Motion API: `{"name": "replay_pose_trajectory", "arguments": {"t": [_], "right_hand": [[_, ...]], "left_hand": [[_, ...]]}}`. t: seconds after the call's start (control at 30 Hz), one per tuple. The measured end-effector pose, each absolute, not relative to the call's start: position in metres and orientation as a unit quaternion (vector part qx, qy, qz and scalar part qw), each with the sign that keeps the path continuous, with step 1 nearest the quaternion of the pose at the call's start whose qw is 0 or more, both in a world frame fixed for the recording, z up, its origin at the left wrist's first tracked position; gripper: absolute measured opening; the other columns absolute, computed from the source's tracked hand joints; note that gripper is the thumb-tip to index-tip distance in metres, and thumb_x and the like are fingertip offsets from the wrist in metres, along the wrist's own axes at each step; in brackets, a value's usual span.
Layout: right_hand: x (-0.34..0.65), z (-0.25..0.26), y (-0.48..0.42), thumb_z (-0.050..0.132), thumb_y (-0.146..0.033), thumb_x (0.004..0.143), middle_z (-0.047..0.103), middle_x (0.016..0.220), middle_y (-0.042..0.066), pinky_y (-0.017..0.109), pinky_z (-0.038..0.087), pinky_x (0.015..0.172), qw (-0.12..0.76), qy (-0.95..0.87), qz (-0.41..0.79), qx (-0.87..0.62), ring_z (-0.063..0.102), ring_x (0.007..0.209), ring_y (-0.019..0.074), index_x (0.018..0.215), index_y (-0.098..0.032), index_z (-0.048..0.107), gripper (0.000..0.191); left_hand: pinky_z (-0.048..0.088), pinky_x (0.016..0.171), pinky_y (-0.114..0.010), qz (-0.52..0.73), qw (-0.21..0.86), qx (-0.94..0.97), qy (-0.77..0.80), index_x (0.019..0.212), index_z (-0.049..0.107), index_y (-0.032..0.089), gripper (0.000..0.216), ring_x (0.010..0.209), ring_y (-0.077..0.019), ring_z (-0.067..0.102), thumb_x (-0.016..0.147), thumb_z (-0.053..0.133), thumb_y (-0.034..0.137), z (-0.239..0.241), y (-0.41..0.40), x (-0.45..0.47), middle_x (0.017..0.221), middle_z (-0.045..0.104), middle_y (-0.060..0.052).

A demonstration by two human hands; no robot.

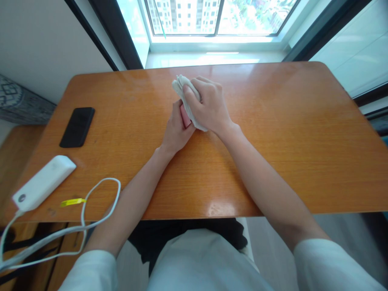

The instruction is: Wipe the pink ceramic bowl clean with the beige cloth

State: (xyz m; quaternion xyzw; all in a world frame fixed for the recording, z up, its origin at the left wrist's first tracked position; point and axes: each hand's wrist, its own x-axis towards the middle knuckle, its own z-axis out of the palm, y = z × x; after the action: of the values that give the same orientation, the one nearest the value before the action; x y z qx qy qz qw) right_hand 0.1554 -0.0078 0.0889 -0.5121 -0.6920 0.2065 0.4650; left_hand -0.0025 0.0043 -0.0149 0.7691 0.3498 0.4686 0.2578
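In right hand [209, 106]: white cloth [181, 85]

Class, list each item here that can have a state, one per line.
Left hand: shut on small pink object.
Right hand: shut on crumpled white cloth, pressed to it.
Flat black phone: lying on orange wooden table, screen dark.
White oblong power bank: white cable plugged in.

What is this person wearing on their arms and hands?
Nothing on the left hand or the right hand: no gloves, rings or watch show. Both forearms are bare. The left sleeve and right sleeve are short, pale whitish, plain and unmarked.
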Motion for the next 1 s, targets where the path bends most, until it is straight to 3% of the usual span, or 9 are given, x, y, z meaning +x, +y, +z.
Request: {"name": "replay_pose_trajectory", "arguments": {"t": [0.1,0.23,0.37,0.5,0.7,1.0], "right_hand": [[0.153,0.088,-0.009,0.058,-0.070,0.113,0.064,0.093,0.007,0.047,0.056,0.110,0.466,-0.696,0.206,-0.506,0.065,0.110,0.0314,0.077,-0.032,0.049,0.054],[0.152,0.082,-0.008,0.074,-0.064,0.107,0.070,0.101,0.006,0.049,0.056,0.118,0.472,-0.691,0.210,-0.506,0.066,0.117,0.0325,0.082,-0.032,0.054,0.045],[0.153,0.077,-0.002,0.079,-0.060,0.104,0.071,0.099,0.005,0.049,0.057,0.118,0.497,-0.662,0.235,-0.510,0.066,0.120,0.0327,0.080,-0.032,0.055,0.044],[0.158,0.075,0.004,0.074,-0.065,0.107,0.064,0.085,0.003,0.046,0.058,0.110,0.523,-0.628,0.251,-0.519,0.064,0.102,0.0275,0.076,-0.031,0.052,0.050],[0.168,0.067,0.011,0.069,-0.065,0.109,0.065,0.084,0.001,0.043,0.059,0.101,0.554,-0.596,0.294,-0.502,0.064,0.094,0.0246,0.078,-0.031,0.062,0.047],[0.180,0.048,0.023,0.074,-0.069,0.105,0.070,0.085,0.000,0.039,0.065,0.093,0.598,-0.528,0.377,-0.470,0.072,0.092,0.0233,0.085,-0.029,0.073,0.044]], "left_hand": [[0.060,0.123,-0.049,0.475,0.253,0.763,0.358,0.159,0.039,0.030,0.069,0.137,-0.0312,0.073,0.108,0.079,0.052,-0.015,0.004,-0.002,0.152,0.068,-0.013],[0.067,0.100,-0.045,0.487,0.234,0.756,0.370,0.147,0.045,0.030,0.051,0.111,-0.0276,0.076,0.107,0.075,0.038,-0.020,0.007,-0.001,0.132,0.071,-0.009],[0.061,0.115,-0.047,0.474,0.235,0.762,0.373,0.153,0.040,0.031,0.052,0.126,-0.0293,0.074,0.111,0.069,0.041,-0.023,0.009,-0.002,0.146,0.068,-0.012],[0.054,0.126,-0.046,0.461,0.238,0.768,0.375,0.157,0.038,0.029,0.056,0.138,-0.0309,0.072,0.115,0.066,0.052,-0.023,0.010,-0.002,0.153,0.067,-0.014],[0.056,0.124,-0.046,0.480,0.226,0.763,0.368,0.155,0.041,0.029,0.058,0.132,-0.0295,0.074,0.115,0.064,0.063,-0.026,0.012,0.001,0.149,0.068,-0.013],[0.058,0.120,-0.047,0.480,0.234,0.758,0.374,0.153,0.040,0.030,0.059,0.123,-0.0275,0.075,0.113,0.070,0.062,-0.024,0.010,0.002,0.146,0.067,-0.012]]}}
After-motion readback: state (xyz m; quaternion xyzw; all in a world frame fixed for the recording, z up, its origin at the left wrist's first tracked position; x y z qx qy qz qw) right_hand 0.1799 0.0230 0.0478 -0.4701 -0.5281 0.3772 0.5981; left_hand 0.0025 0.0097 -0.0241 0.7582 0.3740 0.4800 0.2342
